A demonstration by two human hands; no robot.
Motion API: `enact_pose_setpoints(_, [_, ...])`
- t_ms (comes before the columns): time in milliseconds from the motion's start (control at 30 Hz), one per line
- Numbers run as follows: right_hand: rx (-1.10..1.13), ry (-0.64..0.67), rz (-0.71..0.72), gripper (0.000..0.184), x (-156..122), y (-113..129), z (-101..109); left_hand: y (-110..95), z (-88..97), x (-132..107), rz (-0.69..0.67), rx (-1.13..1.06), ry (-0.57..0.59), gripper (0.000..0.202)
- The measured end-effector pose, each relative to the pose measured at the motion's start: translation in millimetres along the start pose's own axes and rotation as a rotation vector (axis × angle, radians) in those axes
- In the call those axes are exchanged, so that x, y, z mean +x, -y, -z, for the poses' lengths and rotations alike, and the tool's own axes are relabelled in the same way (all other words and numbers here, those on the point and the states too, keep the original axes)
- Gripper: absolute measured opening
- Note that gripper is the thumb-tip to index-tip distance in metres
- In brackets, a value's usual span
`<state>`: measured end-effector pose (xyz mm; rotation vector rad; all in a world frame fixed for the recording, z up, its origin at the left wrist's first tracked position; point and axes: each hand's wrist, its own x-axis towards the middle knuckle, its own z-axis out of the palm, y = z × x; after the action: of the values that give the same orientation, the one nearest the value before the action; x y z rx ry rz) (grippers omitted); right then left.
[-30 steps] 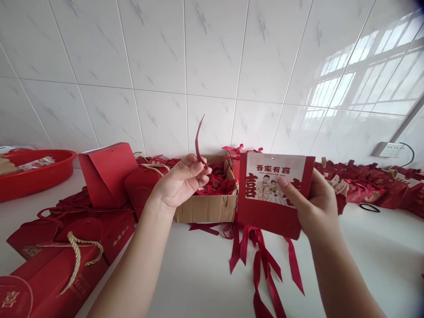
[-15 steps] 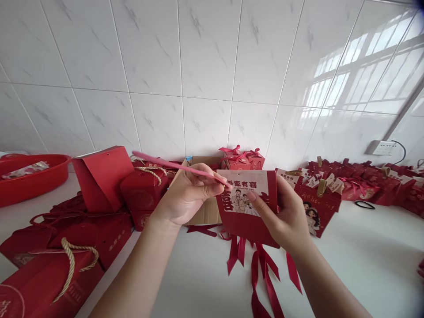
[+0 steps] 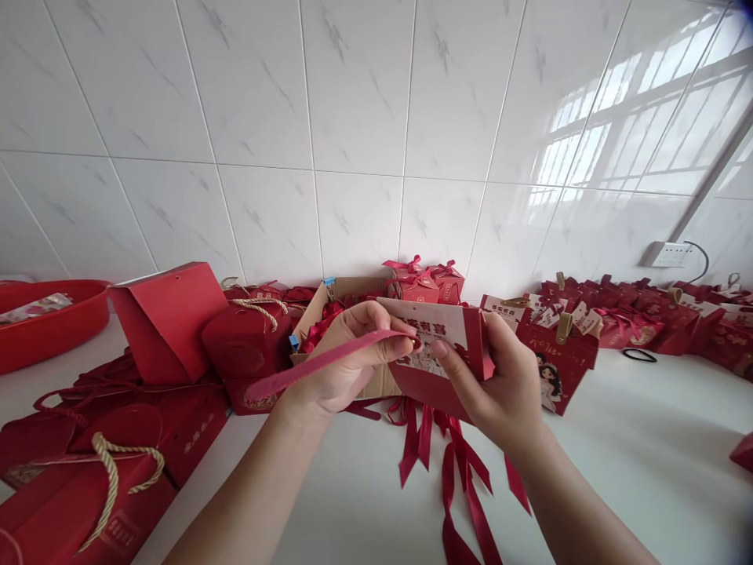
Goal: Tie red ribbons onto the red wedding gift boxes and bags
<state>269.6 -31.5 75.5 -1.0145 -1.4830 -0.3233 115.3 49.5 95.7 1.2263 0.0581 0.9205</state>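
A flat red strap (image 3: 318, 364) is pinched near one end by the thumb and fingers of my left hand (image 3: 344, 365). A small gold-coloured stud shows at that end, close to the gift box, and the free end droops to the lower left across the hand. My right hand (image 3: 511, 388) grips the red gift box (image 3: 429, 392) by its right side, thumb on the front. A pale card (image 3: 456, 326) with red lettering and a bride-and-groom drawing covers the box's upper front. It cannot be told whether the stud touches the box.
Red ribbons (image 3: 476, 502) lie on the white table below my hands. Behind them stands a cardboard carton (image 3: 376, 384). Larger red boxes (image 3: 200, 439) with rope handles fill the left, near a red basin (image 3: 88, 322). Finished-looking gift boxes (image 3: 562, 353) and a black loop (image 3: 639, 355) are at right.
The strap's free end has swung down, from above my left wrist to across it. The gift box has tilted a little, and the stud end has moved slightly right. The view has shifted slightly.
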Motion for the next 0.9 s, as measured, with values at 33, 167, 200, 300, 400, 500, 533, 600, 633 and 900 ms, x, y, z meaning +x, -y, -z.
enact_pose_setpoints(33, [-0.008,-0.004,0.009,0.015,0.1,-0.6,0.7,0.3,0.1,-0.1,0.003,-0.001,0.005,0.026])
enact_pose_setpoints(167, [-0.058,-0.017,0.043,0.017,0.4,-3.3,1.5,2.6,0.5,-0.5,-0.009,0.004,0.015,0.029])
enact_pose_setpoints(200, [-0.066,-0.015,0.045,0.017,0.4,-3.8,1.3,3.2,0.6,-0.4,-0.010,0.010,0.014,0.031])
enact_pose_setpoints(300, [-0.079,-0.010,0.049,0.016,0.3,-5.1,0.7,5.0,0.6,0.3,0.000,0.020,0.014,0.036])
enact_pose_setpoints(400, [-0.084,-0.005,0.053,0.016,-0.4,-6.1,-0.1,6.2,0.3,1.1,0.002,0.019,0.019,0.038])
enact_pose_setpoints(500, [-0.076,-0.010,0.058,0.016,-1.1,-7.2,-1.2,7.2,-0.6,1.5,0.015,-0.007,0.036,0.040])
enact_pose_setpoints(533, [-0.071,-0.014,0.055,0.015,-1.1,-7.4,-1.5,7.6,-1.1,1.5,0.026,-0.018,0.045,0.039])
enact_pose_setpoints(600, [-0.060,-0.017,0.047,0.015,-0.6,-7.4,-1.5,8.2,-2.1,1.2,0.046,-0.037,0.060,0.038])
enact_pose_setpoints(633, [-0.058,-0.021,0.046,0.015,-0.3,-7.3,-1.3,8.4,-2.5,0.9,0.054,-0.044,0.067,0.038])
enact_pose_setpoints(900, [-0.071,-0.045,0.093,0.018,1.4,-5.9,3.0,5.6,-3.0,-0.5,0.152,-0.126,0.114,0.037])
